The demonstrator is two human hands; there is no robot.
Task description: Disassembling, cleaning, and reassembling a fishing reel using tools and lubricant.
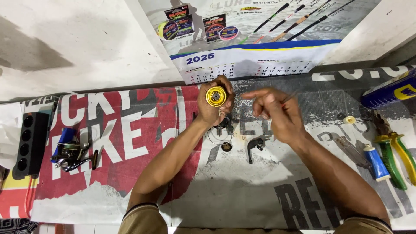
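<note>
Banner-covered floor point(242, 190): left hand point(213, 106) grips gold spool point(216, 95).

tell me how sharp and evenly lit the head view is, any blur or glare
Head view: mostly sharp, evenly lit; the right hand and its thin tool look slightly motion-blurred; the gold spool in the left hand shows a small bright sheen; soft shadows under the arms; straight edges bow near the corners.

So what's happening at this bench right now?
A person sits at a table covered with a printed banner. The left hand holds up a gold fishing reel spool, while the right hand pinches a thin tool beside it. A black reel handle lies below, another reel far left, green-handled pliers on the right.
</note>
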